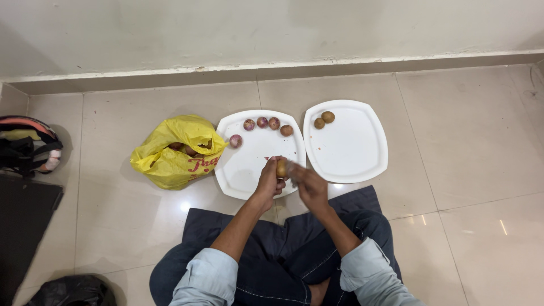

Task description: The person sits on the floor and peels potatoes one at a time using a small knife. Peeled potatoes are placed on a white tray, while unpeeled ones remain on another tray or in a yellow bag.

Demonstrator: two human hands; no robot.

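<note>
Helmet (28,141): far left on the tiled floor (481,141), dark with red trim.
Black bag (71,290): lower left corner, partly cut off.
Yellow plastic bag (173,152): open, brown round items inside, just beside the left plate.
Left white plate (249,164): five small reddish onions (262,122) along its upper rim.
Left hand (268,180): fingers closed around a small brown onion (281,168), held above the left plate's right edge.
Right hand (309,182): blurred, fingertips pinching at the same onion.
Right white plate (351,147): two brownish peeled pieces (324,119) at its upper left.
</note>
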